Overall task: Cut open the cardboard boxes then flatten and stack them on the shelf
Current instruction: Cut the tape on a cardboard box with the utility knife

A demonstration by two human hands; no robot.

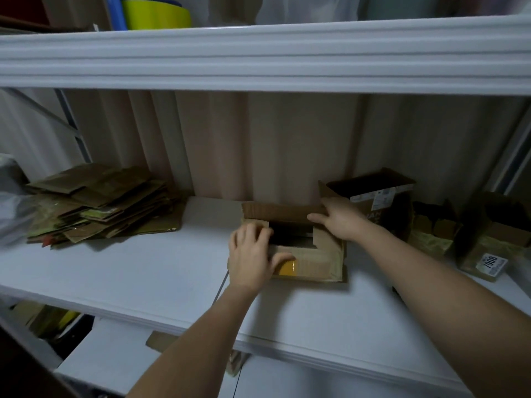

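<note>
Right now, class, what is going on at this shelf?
A person is opening a small cardboard box on the white shelf. The left hand rests on its near left corner; the right hand holds back the far flap. Flattened cardboard is stacked at left; more opened boxes wait at right.

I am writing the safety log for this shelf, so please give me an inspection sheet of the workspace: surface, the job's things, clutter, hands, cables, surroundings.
Surface: white shelf, middle level of a rack.
Job's things: small cardboard box with top flaps open; stack of flattened boxes at the far left; two opened boxes waiting at the right, a tall box and a labelled box.
Clutter: crumpled brown paper between the right boxes; cardboard scrap on the level below.
Hands: left hand rests on the small box's left side; right hand holds its rear flap.
Cables: nothing seen.
Surroundings: beige curtain behind; yellow-green container on the upper shelf.
</note>
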